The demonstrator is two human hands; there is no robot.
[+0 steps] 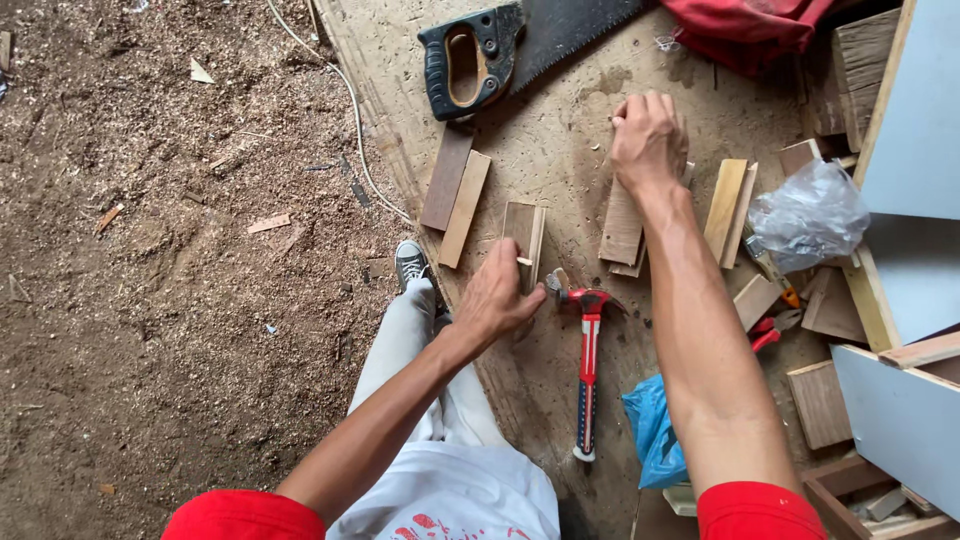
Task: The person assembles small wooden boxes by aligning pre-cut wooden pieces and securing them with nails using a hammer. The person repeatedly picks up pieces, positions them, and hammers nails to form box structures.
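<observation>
Kneeling over a dusty plywood board [560,150] laid on the ground, the person is working among wood offcuts. Sawdust and chips are covering the floor [150,280] to the left, with a thin white cord [352,110] trailing across it along the board's edge.

The left hand [497,297] is pinching a small wooden sliver [524,261] between thumb and fingers, closed on it, just beside a short block [524,232] standing on the board. The right hand [648,138] is reaching farther out, its fingers curled together on the top of a flat plank [622,228]; whether it is gripping or only pressing cannot be told.

A hammer [588,370] with a red-and-blue handle is lying between the two arms, head near the left hand. A handsaw [500,50] with a black handle is resting at the top of the board, and two slats [455,195] are lying side by side below it.

To the right, a crumpled clear plastic bag [808,215] is sitting among pale slats [730,208], a blue bag [652,430] is lying by the right forearm, and red cloth [745,28] is bunched at the top. Pale blue panels [915,120] edged in wood are filling the right side.
</observation>
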